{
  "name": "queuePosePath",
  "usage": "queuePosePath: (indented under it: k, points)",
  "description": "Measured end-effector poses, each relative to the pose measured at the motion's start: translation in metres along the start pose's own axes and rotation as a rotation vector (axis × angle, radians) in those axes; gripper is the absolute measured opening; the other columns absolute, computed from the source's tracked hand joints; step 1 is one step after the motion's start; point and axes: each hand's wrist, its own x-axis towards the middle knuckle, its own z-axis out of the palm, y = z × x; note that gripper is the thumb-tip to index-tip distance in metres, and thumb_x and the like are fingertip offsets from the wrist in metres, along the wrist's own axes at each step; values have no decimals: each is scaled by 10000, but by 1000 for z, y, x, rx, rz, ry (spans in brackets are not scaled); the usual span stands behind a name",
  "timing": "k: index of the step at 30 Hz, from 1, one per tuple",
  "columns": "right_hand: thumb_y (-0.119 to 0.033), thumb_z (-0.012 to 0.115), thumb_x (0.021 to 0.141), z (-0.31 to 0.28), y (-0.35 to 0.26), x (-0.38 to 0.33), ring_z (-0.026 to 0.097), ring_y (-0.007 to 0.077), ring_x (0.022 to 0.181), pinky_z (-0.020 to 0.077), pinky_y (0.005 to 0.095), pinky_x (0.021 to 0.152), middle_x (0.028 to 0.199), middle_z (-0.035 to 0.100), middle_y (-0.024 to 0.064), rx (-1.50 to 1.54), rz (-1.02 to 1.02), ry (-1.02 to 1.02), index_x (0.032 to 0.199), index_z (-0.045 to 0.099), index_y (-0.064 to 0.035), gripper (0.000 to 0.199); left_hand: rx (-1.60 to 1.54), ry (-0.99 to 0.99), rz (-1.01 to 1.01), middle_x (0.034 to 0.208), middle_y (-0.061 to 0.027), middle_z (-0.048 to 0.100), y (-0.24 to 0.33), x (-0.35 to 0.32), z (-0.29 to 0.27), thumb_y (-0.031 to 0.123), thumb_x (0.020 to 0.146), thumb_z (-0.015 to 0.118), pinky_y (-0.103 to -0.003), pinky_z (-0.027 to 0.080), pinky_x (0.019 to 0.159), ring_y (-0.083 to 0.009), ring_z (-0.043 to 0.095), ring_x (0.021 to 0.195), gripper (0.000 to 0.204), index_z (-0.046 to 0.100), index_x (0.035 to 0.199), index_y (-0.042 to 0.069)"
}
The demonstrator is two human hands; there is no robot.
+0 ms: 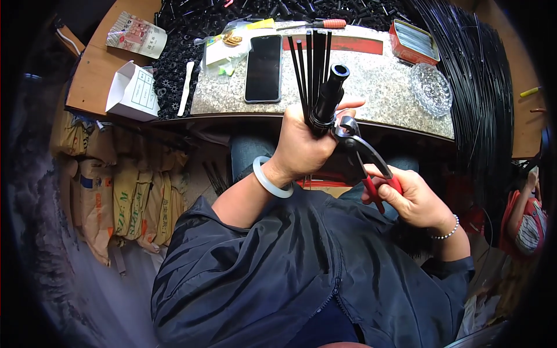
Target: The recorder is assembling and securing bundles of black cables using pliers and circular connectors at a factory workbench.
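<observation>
Speckled stone slab (pixel 383 78) lies across a wooden bench (pixel 96 64), with a heap of small black parts (pixel 191 29) behind it. On the slab lie a dark phone (pixel 263 68) face up, a red tin (pixel 412 40) and a clear glass dish (pixel 431 89), well apart from one another. A white box (pixel 133 91) sits on the bench at the left, and a sheaf of long black rods (pixel 481 98) sweeps down the right side.

Just in front of the slab, the left hand (pixel 304 145) is closed round a black tube (pixel 331 95) and a fan of thin black ribs (pixel 312 64), held upright (the ribs spread slightly at the top). The right hand (pixel 413 197) is curled round the red handles of pliers (pixel 362 153), whose metal nose touches the base of the tube beside the left hand's thumb. A pale bangle (pixel 270 180) rings the left wrist.
</observation>
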Motion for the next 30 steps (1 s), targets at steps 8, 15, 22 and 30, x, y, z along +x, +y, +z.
queuePosePath:
  k: [8, 15, 22, 30]
  points:
    - [-158, 474, 938, -6, -17, -6, 497, 66, 654, 440, 227, 625, 729, 529, 17, -50, 32, -11, 1212, 490, -26, 304, 90, -26, 26, 916, -76, 674, -1, -2, -4, -33, 823, 552, -213, 454, 617, -42, 522, 700, 209, 634, 1016, -33]
    - [-231, 444, 954, 1, -6, -1, 457, 64, 508, 379, 208, 473, 610, 483, -4, -11, 83, -16, 955, 538, -8, 242, 73, 15, 85, 910, -85, 673, -2, -4, -3, -28, 819, 563, -224, 466, 638, -57, 554, 720, 181, 638, 983, -37]
    - [-276, 514, 921, 22, 32, 8, 395, 50, 475, 337, 204, 439, 592, 455, -14, 75, -108, 94, 748, 463, -47, 292, -10, 30, 5, 832, -43, 655, -5, -2, 2, 9, 833, 582, -214, 449, 607, -48, 529, 678, 144, 640, 953, -43]
    - [-90, 565, 845, -114, 42, 26, 477, 197, 572, 385, 307, 559, 622, 487, 117, -826, -282, 895, 799, 519, 13, 122, 103, 62, 11, 507, 59, 454, 0, -6, -2, 75, 869, 574, -171, 230, 364, -11, 351, 379, 216, 619, 1052, -31]
